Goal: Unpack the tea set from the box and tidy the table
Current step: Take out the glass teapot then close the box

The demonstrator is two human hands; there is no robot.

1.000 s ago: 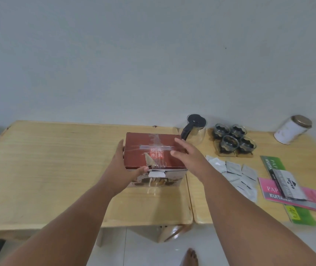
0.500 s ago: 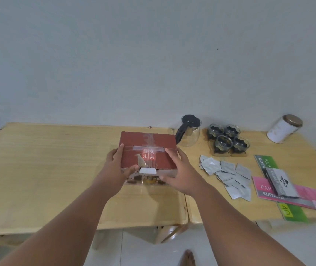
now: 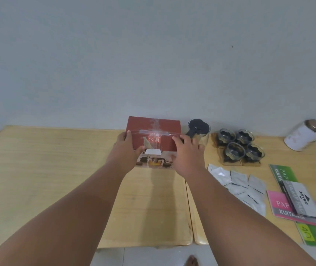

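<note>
Box: red-brown carton with a printed front panel, standing on the pale wooden table near its far edge, just left of the seam between the two tabletops. My left hand wraps its left end, thumb across the front; my right hand wraps its right end, fingers over the top edge. Both hands are closed on the carton. A strip of clear tape crosses the lid, which looks sealed; whether the base has left the table I cannot tell. I judge the cardboard stiff at the corners but yielding mid-panel, and glossy enough to slip, so I press at the ends, low on the side walls, not on the lid. The contents, presumably tea ware, should be fragile and moderately heavy; I would keep it level. Close on the right stands a glass pot with a dark lid, almost touching my right hand, then four glass cups on coasters; a careless swing could strike them. Grey sachets lie nearer.
</note>
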